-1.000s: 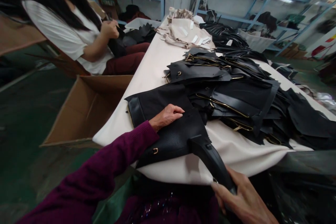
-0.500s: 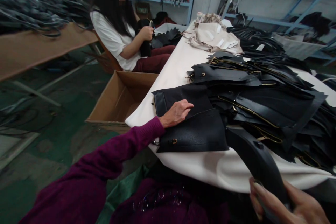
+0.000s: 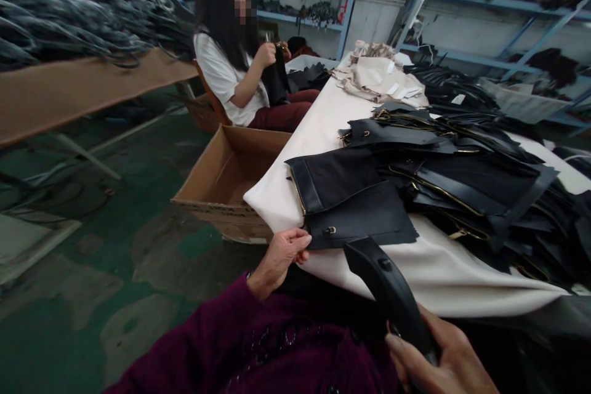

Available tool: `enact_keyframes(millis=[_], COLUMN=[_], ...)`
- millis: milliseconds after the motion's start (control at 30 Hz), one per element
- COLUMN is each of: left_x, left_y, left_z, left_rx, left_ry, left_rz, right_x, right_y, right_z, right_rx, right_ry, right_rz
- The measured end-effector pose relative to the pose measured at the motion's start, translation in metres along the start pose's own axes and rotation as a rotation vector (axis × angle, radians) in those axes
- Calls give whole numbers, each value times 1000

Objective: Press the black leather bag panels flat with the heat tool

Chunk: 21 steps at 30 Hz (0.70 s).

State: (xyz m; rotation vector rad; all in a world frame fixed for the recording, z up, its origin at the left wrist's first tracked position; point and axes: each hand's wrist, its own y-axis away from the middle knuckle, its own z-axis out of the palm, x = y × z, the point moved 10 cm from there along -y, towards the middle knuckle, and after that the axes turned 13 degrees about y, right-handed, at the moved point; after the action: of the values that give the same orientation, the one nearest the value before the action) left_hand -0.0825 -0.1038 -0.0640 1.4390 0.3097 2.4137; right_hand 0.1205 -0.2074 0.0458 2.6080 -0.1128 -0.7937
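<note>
A black zippered bag panel (image 3: 341,181) lies at the near left corner of the white-covered table (image 3: 281,181), a small gold ring fitting on its lower part. My left hand (image 3: 284,255) pinches the panel's near left corner, by the end of the gold zipper, with thumb and fingers pressed together. In my right hand (image 3: 438,348) is a black curved handheld tool (image 3: 388,286), gripped round its lower end. Its flat, wide tip points at the panel's near edge; whether the two touch I cannot tell.
Stacked black bag panels (image 3: 471,184) with gold zippers cover the table's right side, beige pieces (image 3: 376,77) behind them. An open cardboard box (image 3: 217,166) stands left of the table. Beyond it a seated co-worker (image 3: 231,83) handles a black piece. Straps (image 3: 83,9) heap on the brown table.
My left hand has moved from the panel's middle toward me, to its near corner. The tool's tip has shifted left along the panel's near edge. The camera view has also shifted.
</note>
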Motion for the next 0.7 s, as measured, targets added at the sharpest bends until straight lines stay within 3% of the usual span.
enact_keyframes(millis=[233, 333, 400, 500, 600, 700], left_x=[-1, -1, -2, -5, 1, 26], left_y=[6, 8, 9, 12, 17, 30], left_z=[22, 26, 27, 25, 21, 16], left_rx=[-57, -84, -86, -84, -115, -169], left_ry=[246, 241, 197, 97, -140, -560], left_rz=[71, 104, 123, 140, 216, 488], right_x=[-13, -23, -23, -9, 12, 29], right_y=[-8, -15, -17, -7, 12, 25], right_z=[10, 11, 1, -29, -50, -47], right_rx=[30, 25, 75, 208, 290, 258], right_ry=[-49, -76, -77, -61, -47, -74], right_rz=[-52, -86, -68, 20, 130, 175])
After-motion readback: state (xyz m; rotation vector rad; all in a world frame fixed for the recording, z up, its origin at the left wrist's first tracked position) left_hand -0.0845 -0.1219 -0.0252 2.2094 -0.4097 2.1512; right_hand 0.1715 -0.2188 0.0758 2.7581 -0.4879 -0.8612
